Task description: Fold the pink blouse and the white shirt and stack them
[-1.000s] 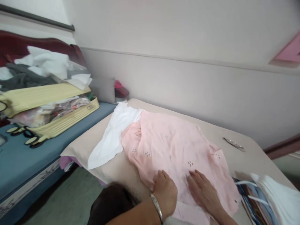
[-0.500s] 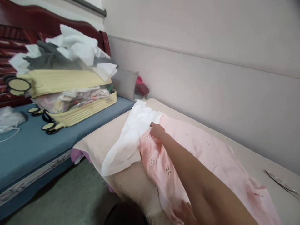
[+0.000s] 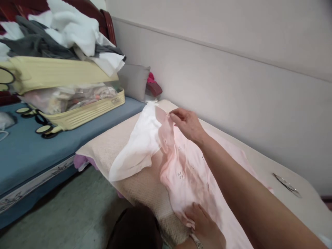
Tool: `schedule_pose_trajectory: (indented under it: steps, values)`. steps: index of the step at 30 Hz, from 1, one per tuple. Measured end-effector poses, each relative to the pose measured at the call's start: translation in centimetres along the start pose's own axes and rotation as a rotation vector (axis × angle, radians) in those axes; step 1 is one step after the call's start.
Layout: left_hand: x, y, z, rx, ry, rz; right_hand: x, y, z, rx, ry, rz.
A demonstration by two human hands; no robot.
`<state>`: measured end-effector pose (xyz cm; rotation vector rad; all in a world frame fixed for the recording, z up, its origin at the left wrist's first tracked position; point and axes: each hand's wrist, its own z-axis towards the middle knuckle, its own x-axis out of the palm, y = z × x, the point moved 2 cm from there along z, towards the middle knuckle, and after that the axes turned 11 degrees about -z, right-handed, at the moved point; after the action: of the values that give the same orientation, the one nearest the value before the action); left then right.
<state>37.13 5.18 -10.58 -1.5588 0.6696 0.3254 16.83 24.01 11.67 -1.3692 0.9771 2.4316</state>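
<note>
Both hands on pink fabric (image 3: 186, 169)

Right hand (image 3: 188, 122) pinches its far edge; left hand (image 3: 204, 224) presses flat, open. At ten o'clock, yellow suitcase (image 3: 85, 112) gapes, stuffed with clothes.

No readable text, label, brand, number or sign found. Small raised badge seen on side wall of yellow suitcase (image 3: 85, 112) on bed; its letters too blurred to be read. No print seen on pink fabric (image 3: 192, 173) or white fabric (image 3: 141, 145), only embroidered eyelet pattern on pink.
</note>
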Motion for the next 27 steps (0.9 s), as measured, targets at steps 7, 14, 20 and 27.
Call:
schedule_pose_trajectory:
  steps: [7, 14, 20, 27]
  values:
    - [-6.3, -3.4, -3.5, 0.094, 0.200, 0.403, -6.2, -5.3, -8.4, 0.249, -0.137, 0.196]
    - [-19.9, -1.3, -2.4, -0.269, -0.389, 0.365, -5.2, -9.1, -13.4, 0.412, -0.059, 0.075]
    - [-21.1, 5.0, -4.7, -0.533, -0.501, 0.037, -5.7, -8.1, -12.6, 0.357, -0.166, 0.088]
    - [-19.7, 5.5, -5.0, -0.611, -0.252, 0.191, -8.6, -7.9, -12.9, 0.384, -0.268, 0.191]
